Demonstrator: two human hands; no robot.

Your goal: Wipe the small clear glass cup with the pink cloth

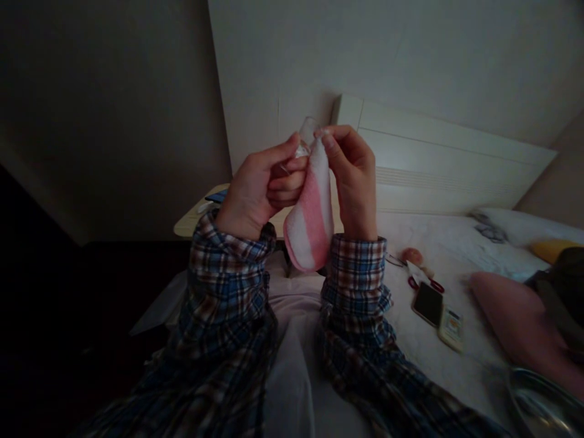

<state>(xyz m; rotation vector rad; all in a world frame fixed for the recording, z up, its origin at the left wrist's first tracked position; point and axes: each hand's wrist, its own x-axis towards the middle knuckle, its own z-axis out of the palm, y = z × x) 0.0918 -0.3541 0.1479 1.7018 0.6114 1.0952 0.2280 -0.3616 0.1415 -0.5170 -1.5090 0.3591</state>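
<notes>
Two hands are up in front of the chest, with one sock between them. The sock hangs toe-down above the lap, held by its top edge. It is soft and fuzzy, with broad pink and white bands and a rounded toe. The right hand pinches the sock's top between thumb and forefinger, the other fingers curled loosely behind. The left hand is curled shut just beside it, thumb pressed on one small clear piece that sticks up at the sock's opening; what the piece is cannot be told in the dim light. Both sleeves are plaid. On the bed to the right lie one dark phone, one pale remote touching it, and one pair of red-handled scissors near them. Further right are one pink cushion, one yellow pillow and one metal bowl at the lower corner. One desk stands behind the left hand.
</notes>
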